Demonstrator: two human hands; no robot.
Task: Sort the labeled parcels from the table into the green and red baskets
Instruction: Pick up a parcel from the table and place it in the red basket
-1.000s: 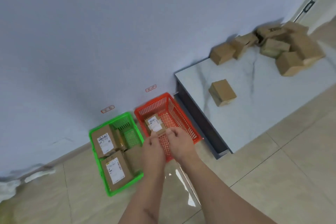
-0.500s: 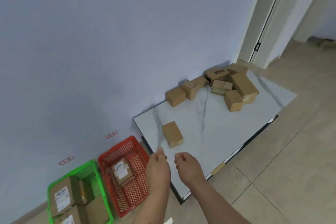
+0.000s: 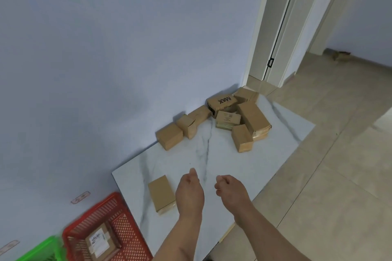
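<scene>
A lone brown parcel lies near the left end of the low marble table. My left hand hovers just right of it, fingers loosely curled and holding nothing. My right hand hangs over the table's front part, also loosely curled and empty. A heap of several brown parcels sits at the table's far side against the wall. The red basket on the floor at lower left holds one labeled parcel. Only a corner of the green basket shows at the bottom left.
A pale blue wall runs behind the table and baskets, with small tags stuck on it above the baskets. An open doorway stands at the right. Beige floor tiles spread to the right of the table.
The view has swung up and right from the baskets to the table. Both hands let go of the labeled parcel in the red basket and moved over the table, empty.
</scene>
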